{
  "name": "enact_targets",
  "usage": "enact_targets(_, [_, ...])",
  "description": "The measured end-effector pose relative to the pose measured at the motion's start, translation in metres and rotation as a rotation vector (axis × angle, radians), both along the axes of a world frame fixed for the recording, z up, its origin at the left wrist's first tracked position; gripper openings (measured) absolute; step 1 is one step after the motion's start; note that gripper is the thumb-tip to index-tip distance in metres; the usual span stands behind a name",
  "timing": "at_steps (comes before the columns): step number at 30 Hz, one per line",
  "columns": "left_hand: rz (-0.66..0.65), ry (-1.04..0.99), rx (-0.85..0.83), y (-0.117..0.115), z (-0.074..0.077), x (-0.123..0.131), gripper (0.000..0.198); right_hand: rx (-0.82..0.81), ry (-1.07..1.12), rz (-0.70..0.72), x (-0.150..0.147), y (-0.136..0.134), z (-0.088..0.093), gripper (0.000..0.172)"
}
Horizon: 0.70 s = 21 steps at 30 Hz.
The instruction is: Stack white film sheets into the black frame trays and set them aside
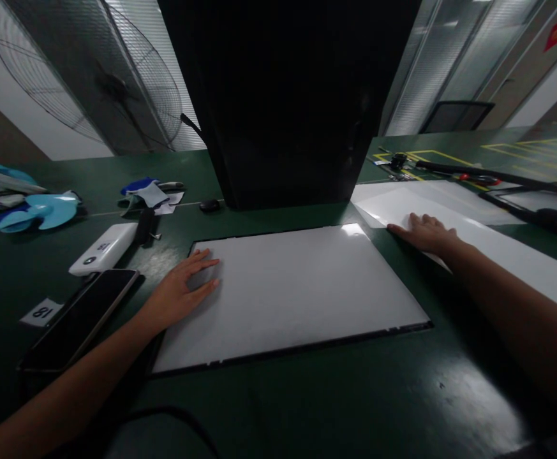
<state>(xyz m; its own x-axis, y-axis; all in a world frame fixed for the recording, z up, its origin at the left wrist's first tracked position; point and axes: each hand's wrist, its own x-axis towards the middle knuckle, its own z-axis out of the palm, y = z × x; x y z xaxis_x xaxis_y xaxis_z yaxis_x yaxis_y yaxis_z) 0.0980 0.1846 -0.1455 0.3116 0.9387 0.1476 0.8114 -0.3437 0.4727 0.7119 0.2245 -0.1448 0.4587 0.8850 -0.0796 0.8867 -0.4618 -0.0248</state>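
Black cable (182,415) curves nearest; left hand (177,292), fingers spread, lies over a black-edged white panel (292,293), probably steadying it; right hand (430,235), thumb and fingers apart, rests at a white sheet (498,250).

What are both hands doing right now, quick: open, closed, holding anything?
Left hand: open, fingers spread at the white panel.
Right hand: at the white sheet; can't tell whether it's gripping.

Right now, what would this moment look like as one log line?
left hand: at white panel, left edge | right hand: on white sheet, left end | panel: flat on green tabletop
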Motion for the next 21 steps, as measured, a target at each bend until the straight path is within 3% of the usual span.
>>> enact_targets(9, [0.004, 0.002, -0.003, 0.0, 0.0, 0.0, 0.072, 0.008, -0.052, 0.013, -0.012, 0.0, 0.012, 0.096])
enact_targets(14, [0.005, 0.021, 0.001, -0.001, 0.002, 0.0, 0.07, 0.075, -0.136, 0.015, -0.025, -0.01, 0.024, 0.078])
enact_targets(18, [0.001, 0.021, 0.006, -0.001, 0.001, -0.001, 0.075, 0.148, -0.216, -0.02, -0.028, -0.019, 0.044, 0.067])
enact_targets(21, [-0.003, 0.005, 0.021, 0.0, -0.001, -0.002, 0.076, 0.261, -0.281, -0.035, -0.028, -0.033, 0.073, 0.068])
